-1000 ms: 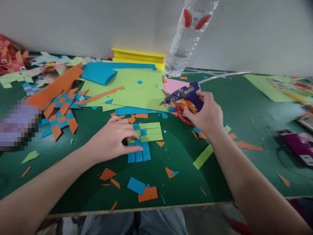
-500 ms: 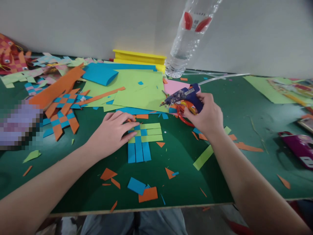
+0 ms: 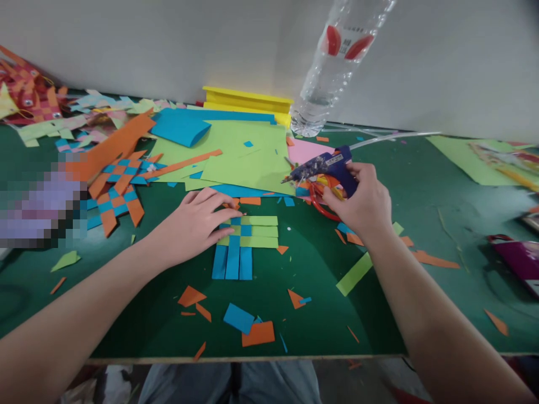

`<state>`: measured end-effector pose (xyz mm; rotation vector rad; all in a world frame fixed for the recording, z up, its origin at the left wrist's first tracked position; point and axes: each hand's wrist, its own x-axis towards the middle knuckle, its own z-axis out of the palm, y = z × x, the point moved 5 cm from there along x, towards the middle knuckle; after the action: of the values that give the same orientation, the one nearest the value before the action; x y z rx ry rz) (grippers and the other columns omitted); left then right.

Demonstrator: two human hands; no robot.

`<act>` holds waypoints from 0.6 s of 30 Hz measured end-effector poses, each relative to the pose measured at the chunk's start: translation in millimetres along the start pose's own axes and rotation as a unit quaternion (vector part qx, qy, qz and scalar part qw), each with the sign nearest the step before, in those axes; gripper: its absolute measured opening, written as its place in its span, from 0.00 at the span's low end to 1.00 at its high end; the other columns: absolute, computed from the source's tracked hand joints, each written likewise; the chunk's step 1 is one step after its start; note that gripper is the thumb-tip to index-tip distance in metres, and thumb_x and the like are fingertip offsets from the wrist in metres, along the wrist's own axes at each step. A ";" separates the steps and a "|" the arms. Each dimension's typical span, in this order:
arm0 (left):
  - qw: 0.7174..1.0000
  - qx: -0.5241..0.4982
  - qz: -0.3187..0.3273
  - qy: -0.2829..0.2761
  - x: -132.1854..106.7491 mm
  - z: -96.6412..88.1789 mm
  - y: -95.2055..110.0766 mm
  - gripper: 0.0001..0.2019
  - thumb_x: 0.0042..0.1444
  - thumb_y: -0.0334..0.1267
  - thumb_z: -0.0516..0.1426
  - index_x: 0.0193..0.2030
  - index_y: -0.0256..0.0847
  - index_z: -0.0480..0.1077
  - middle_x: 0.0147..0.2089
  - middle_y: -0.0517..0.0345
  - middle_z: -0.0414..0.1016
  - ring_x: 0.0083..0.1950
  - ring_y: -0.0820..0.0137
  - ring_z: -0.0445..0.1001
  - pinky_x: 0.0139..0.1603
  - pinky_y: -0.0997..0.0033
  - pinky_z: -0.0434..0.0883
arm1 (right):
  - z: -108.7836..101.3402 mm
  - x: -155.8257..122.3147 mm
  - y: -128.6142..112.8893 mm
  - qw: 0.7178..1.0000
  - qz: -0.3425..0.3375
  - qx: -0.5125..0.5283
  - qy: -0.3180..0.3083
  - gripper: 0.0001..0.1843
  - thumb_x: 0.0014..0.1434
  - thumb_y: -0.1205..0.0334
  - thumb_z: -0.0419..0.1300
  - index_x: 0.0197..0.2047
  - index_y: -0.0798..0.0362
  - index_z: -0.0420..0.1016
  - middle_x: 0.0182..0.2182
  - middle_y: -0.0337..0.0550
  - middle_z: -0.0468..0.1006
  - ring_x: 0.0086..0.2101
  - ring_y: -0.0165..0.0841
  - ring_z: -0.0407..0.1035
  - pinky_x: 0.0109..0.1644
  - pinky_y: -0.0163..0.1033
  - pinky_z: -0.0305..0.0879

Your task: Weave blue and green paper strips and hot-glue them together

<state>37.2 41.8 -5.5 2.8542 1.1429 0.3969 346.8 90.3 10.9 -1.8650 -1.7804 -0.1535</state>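
My left hand (image 3: 197,224) lies over the upper left of a woven paper piece (image 3: 234,240) with its fingers spread and tips resting on it. Blue strips of this weave point towards me, and light green strips stretch to the right. My right hand (image 3: 362,199) is closed around the handle of a dark blue hot glue gun (image 3: 337,163). Its nozzle points left, above the paper sheets, apart from the weave. Red-handled scissors (image 3: 322,210) lie under the glue gun, partly hidden by it and my hand.
Light green sheets (image 3: 248,154) and folded blue paper (image 3: 181,128) lie behind. A water bottle (image 3: 320,95) stands by the wall beside a yellow folded strip (image 3: 248,101). Finished orange-and-blue weaves (image 3: 120,193) and a pixelated object (image 3: 40,207) sit left. A purple object (image 3: 520,261) is far right. Scraps dot the green table.
The view has shifted slightly. The blue strip ends of the weave have swung a little to the left. Both hands keep their hold and pose, the glue gun still in my right hand.
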 end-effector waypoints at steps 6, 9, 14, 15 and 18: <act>1.000 0.013 0.011 0.018 -2.1 -1.5 -2.3 0.14 0.72 0.41 0.51 0.55 0.41 0.74 0.54 0.48 0.76 0.58 0.53 0.70 0.54 0.52 0.66 | -0.5 0.3 -1.6 1.000 0.001 0.005 -0.009 0.31 0.48 0.47 0.66 0.54 0.49 0.66 0.48 0.54 0.79 0.43 0.51 0.76 0.41 0.54 0.72; 0.999 -0.002 0.019 0.031 -1.4 -5.3 -1.0 0.14 0.73 0.41 0.50 0.54 0.40 0.74 0.53 0.49 0.77 0.56 0.55 0.71 0.54 0.53 0.64 | -1.2 -0.2 -2.7 1.000 0.000 0.010 -0.003 0.31 0.48 0.47 0.65 0.53 0.48 0.66 0.48 0.54 0.80 0.43 0.52 0.76 0.40 0.54 0.72; 0.996 -0.074 0.042 0.019 -1.6 -11.1 -0.8 0.18 0.70 0.52 0.52 0.54 0.42 0.74 0.54 0.51 0.76 0.57 0.58 0.70 0.58 0.55 0.61 | -1.8 -0.4 -3.8 1.000 0.012 0.003 -0.010 0.31 0.48 0.47 0.65 0.53 0.48 0.66 0.48 0.55 0.79 0.44 0.52 0.76 0.41 0.54 0.72; 0.996 -0.081 0.045 0.007 -2.0 -11.0 -1.1 0.20 0.68 0.55 0.53 0.53 0.42 0.74 0.54 0.51 0.76 0.57 0.58 0.70 0.59 0.55 0.60 | -1.6 -0.3 -3.5 1.000 0.014 0.000 -0.013 0.31 0.48 0.47 0.65 0.54 0.49 0.66 0.48 0.56 0.79 0.44 0.52 0.76 0.41 0.54 0.72; 0.995 -0.090 0.045 -0.025 -3.4 -9.5 -1.6 0.26 0.63 0.63 0.54 0.51 0.42 0.74 0.56 0.51 0.75 0.58 0.57 0.70 0.61 0.54 0.59 | -1.3 0.0 -2.4 1.000 0.009 -0.003 -0.012 0.32 0.49 0.45 0.65 0.54 0.49 0.66 0.48 0.56 0.79 0.43 0.52 0.77 0.40 0.53 0.72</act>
<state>31.4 40.1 2.7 2.7485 0.9212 0.4063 344.9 89.7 12.7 -1.8951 -1.7803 -0.1293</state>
